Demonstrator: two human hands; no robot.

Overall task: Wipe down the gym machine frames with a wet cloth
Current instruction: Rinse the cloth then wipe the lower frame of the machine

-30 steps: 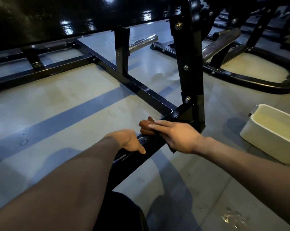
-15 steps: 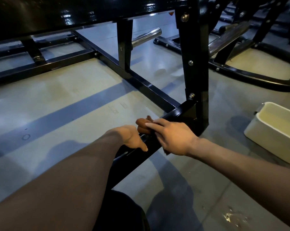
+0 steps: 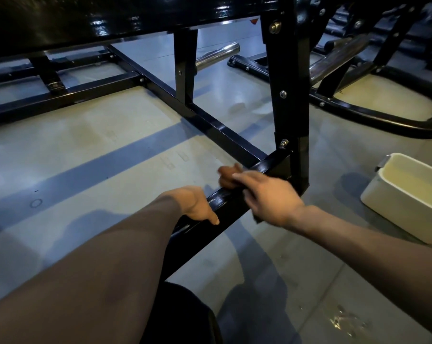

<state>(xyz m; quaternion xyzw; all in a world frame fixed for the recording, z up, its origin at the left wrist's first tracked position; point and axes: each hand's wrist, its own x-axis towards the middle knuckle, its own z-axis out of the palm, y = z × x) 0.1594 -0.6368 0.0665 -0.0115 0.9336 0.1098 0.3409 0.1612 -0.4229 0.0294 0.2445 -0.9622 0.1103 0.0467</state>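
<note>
Head cam view, so we're looking down over both forearms. Right hand's fingers (image 3: 244, 179) are stretched out fairly flat and pressing a brown cloth (image 3: 226, 175) onto the top of the black base bar (image 3: 224, 209) of the gym machine frame; it's a bit motion-blurred, so I can't tell how much the thumb wraps under. The cloth sits on the bar just short of the corner where it meets the black upright post (image 3: 288, 95). The right hand (image 3: 272, 197) itself covers most of the cloth, with only a bunched end poking out past the fingertips. The left hand (image 3: 197, 204) is a bit nearer to the camera on the same bar, thumb pointing down the near face and fingers curled over the far edge, gripping it. Moving outward, a second black rail (image 3: 210, 122) runs back from that corner toward the far crossbars, and a chrome peg (image 3: 217, 54) sticks out behind. Off to the right on the grey floor (image 3: 85, 145) sits a white tub (image 3: 408, 197), well apart from the hands, and there's a small wet patch (image 3: 344, 321) near the bottom right.
</note>
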